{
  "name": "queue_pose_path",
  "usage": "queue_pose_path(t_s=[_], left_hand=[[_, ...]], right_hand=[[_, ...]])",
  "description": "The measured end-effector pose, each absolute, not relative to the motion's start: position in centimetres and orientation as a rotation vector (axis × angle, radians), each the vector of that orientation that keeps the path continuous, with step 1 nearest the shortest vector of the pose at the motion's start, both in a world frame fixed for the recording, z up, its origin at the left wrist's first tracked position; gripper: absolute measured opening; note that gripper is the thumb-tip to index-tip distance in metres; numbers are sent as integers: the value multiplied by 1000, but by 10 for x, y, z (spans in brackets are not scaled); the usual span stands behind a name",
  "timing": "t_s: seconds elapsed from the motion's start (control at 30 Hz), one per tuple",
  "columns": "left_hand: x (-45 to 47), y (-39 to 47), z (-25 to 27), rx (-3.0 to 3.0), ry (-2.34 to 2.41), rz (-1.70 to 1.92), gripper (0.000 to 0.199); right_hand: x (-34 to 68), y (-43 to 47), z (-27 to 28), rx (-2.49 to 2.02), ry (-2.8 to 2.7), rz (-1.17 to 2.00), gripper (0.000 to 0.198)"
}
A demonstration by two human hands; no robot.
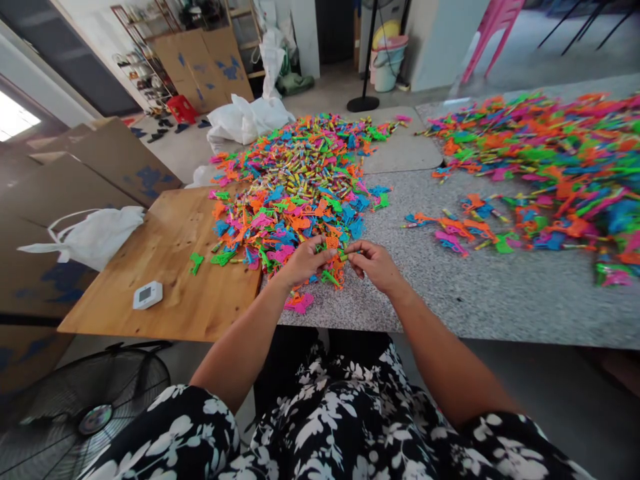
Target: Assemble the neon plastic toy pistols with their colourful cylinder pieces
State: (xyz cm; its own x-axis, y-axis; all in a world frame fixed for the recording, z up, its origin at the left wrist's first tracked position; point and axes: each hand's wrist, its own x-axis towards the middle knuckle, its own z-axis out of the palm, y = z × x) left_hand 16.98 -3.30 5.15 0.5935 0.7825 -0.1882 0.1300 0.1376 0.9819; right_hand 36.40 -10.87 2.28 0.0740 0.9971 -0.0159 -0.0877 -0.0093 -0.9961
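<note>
My left hand (306, 261) is closed, thumb and fingers pinching an orange plastic toy gun (331, 243). Just to its right, my right hand (376, 264) pinches a small yellow-green tube (345, 256) against or very near the toy; whether the two are joined is too small to tell. Both hands are over the front edge of a heap of toy guns (295, 217) in orange, green, pink and blue. Small yellow-wrapped tubes (300, 170) lie mixed in its middle. A pink toy gun (299, 303) rests near the table's front edge.
A second heap of coloured toys with tubes (560, 167) spreads over the speckled table (425, 293) to the right. On the wooden board (175, 280) at left lie a white timer-like device (148, 295) and a green toy (197, 263). A fan (95, 417) stands below left.
</note>
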Motion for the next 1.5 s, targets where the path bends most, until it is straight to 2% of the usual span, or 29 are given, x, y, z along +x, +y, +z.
queue_pose_path(t_s=[0.4,0.63,0.93,1.17,1.23,1.33,1.43,1.5], left_hand=[[185,-44,57,1562,881,504,26],[214,-53,47,1435,837,327,26],[229,-76,29,1472,862,455,27],[234,-77,13,1710,866,366,21],[236,-69,13,1793,871,342,25],[235,-44,20,2002,1054,392,39],[231,-10,29,2250,1446,421,34],[230,9,31,2454,1537,327,34]], right_hand=[[368,-121,8,-1222,-1070,1092,17],[374,-138,-9,-1173,-823,1085,24],[369,-150,-25,-1128,-650,1115,40],[370,-155,-26,-1158,-668,1071,37],[387,-152,-26,-1158,-630,1108,35],[434,-140,-23,-1206,-478,934,32],[474,-118,-19,-1160,-207,583,26],[477,-100,-18,-1278,-202,578,24]])
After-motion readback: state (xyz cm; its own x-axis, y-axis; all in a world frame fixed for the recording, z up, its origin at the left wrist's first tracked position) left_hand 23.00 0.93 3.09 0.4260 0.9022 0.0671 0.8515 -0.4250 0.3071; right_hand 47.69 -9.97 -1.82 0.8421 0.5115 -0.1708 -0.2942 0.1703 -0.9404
